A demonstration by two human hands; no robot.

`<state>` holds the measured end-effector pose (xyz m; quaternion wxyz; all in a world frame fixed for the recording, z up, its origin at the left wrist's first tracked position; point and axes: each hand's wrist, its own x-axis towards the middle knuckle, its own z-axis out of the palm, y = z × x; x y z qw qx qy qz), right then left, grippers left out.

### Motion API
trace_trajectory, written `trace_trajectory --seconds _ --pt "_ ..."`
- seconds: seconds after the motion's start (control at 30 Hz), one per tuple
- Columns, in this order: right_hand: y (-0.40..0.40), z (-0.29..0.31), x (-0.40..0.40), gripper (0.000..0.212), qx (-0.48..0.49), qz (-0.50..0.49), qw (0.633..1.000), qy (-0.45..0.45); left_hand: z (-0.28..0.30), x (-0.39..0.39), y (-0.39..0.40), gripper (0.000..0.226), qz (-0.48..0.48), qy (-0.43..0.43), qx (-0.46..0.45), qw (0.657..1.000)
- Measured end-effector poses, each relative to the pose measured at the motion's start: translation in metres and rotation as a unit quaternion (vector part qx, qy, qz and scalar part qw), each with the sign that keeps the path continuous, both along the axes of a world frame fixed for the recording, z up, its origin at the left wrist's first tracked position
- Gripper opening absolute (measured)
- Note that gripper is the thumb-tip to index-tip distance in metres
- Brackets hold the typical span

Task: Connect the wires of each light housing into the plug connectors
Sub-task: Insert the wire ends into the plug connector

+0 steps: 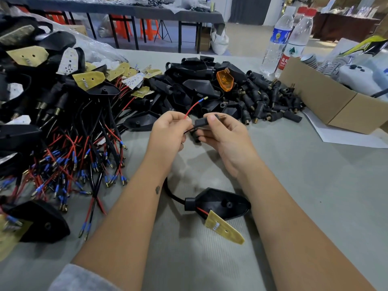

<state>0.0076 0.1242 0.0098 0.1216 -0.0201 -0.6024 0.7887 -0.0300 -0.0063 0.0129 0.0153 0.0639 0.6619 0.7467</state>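
My left hand (168,131) pinches a thin red wire (192,108); my right hand (222,133) clamps a black plastic plug connector (201,122). The black teardrop light housing (220,203) lies on the grey counter (315,185) at six o'clock. An open brown cardboard box (327,99) at two o'clock holds white items.

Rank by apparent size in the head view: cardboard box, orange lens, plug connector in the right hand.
1. cardboard box
2. orange lens
3. plug connector, partly hidden by the right hand; close to the lens, so unsure.
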Motion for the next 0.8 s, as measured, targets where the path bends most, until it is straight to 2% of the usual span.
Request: trace_trajectory --seconds 0.13,0.23,0.53,0.67,0.8 --pt "0.003 0.002 -0.001 0.016 -0.081 -0.039 0.996 -0.013 0.0 0.005 -0.001 0.018 0.003 0.062 -0.042 0.997" --pt "0.009 0.004 0.0 0.022 -0.148 -0.052 0.988 -0.012 -0.001 0.006 -0.003 0.016 0.01 0.061 -0.017 0.998" --pt "0.013 0.006 -0.002 0.046 -0.232 -0.03 0.971 -0.041 -0.003 0.005 -0.001 0.013 0.017 0.06 0.003 0.998" --pt "0.015 0.005 -0.002 0.056 -0.222 -0.024 0.974 -0.047 -0.004 0.005 -0.001 0.012 0.021 0.064 -0.002 0.998" --pt "0.014 0.004 -0.001 0.047 -0.175 -0.011 0.984 -0.042 -0.005 0.004 -0.001 0.013 0.023 0.067 -0.008 0.997"
